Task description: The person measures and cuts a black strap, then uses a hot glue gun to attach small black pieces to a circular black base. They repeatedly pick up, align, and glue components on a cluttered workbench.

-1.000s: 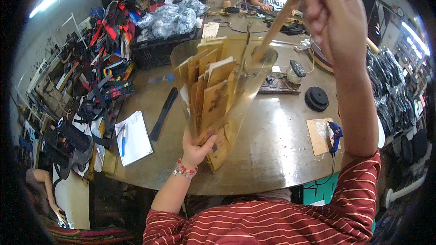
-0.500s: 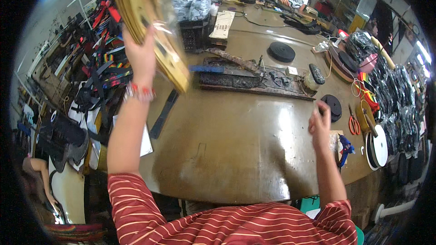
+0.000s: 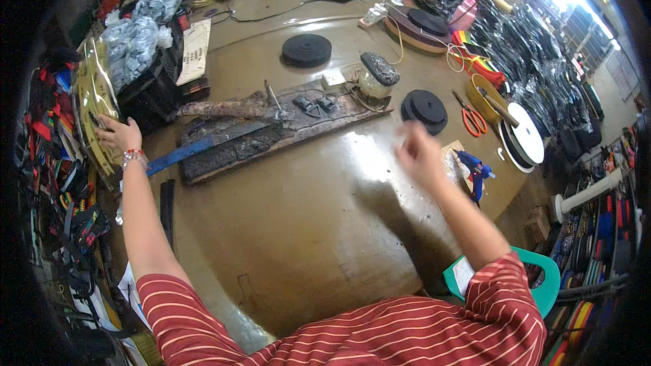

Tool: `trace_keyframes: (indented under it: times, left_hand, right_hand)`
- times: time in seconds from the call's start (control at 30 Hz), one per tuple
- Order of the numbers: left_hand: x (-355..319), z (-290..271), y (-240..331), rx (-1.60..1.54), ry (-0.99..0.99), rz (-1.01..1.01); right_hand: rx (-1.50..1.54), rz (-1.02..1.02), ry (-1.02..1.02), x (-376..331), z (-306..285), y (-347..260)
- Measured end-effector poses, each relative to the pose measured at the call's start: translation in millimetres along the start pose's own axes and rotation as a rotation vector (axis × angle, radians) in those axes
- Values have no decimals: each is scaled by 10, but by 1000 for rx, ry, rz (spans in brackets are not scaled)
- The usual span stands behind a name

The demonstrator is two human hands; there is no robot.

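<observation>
At the bench's left edge, left hand [image 3: 116, 133] presses flat, fingers spread, on a clear bag of tan cardboard pieces [image 3: 91, 112] beside a black crate [image 3: 157, 88]. Right hand [image 3: 419, 152] hovers over the bench's right side near a blue glue gun [image 3: 477, 169]; blurred, probably loosely closed, holding nothing visible.

Blue glue gun [image 3: 475, 171], orange-handled scissors [image 3: 468, 116], red-and-white striped sleeves [image 3: 173, 312].

Head camera looks steeply down at a workbench [image 3: 305, 217].
</observation>
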State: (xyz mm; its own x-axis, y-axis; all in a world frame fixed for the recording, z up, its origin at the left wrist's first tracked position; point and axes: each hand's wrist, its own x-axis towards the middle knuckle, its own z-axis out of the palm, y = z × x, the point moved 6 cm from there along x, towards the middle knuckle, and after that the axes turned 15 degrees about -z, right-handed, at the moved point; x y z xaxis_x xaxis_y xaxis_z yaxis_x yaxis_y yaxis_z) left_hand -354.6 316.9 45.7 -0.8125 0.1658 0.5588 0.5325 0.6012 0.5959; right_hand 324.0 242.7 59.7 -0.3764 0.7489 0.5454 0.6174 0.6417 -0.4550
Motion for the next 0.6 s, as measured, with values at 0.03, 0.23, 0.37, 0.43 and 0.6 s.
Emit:
trace_keyframes:
  times: [0.03, 0.23, 0.37, 0.43, 0.6]
  left_hand:
    - [36, 65, -93, 37, -21, -47]
    - [41, -280, -206, -106, 1, 109]
    - [-350, -796, -101, -415, -6, 211]
    - [-771, -1060, -33, -783, -164, 291]
    - [-2052, -1421, -205, -371, -668, 286]
  right_hand:
    - [-140, -27, 37, 248, -174, 286]
    - [-402, 700, -580, 413, -199, 2125]
    - [-349, 639, -518, 343, -131, 2219]
    - [-298, 631, -530, 339, -169, 2123]
    - [-686, 714, -409, 453, -380, 2039]
